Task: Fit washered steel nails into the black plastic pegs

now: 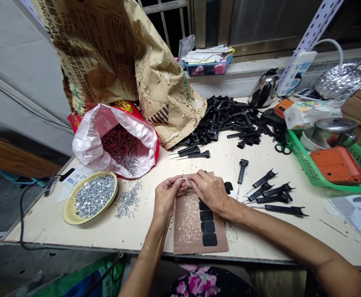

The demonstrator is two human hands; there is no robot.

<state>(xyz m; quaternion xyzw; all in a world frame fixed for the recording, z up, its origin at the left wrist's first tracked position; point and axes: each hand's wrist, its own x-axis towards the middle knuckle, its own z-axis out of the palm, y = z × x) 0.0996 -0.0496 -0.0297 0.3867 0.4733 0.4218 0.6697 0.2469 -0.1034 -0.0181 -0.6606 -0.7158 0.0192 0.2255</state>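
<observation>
My left hand and my right hand meet at the table's front middle, fingers pinched together on a small silvery piece between them; what it is I cannot make out. Under the hands lies a brown board with a row of black rectangular pads. To the left are a yellow plate of small silver nuts and loose nuts on the table. To the right lie several assembled black-handled tools.
A plastic bag of thin pins and a torn brown paper sack stand at back left. A heap of black plastic handles fills the back middle. A green basket, kettle and scissors sit right.
</observation>
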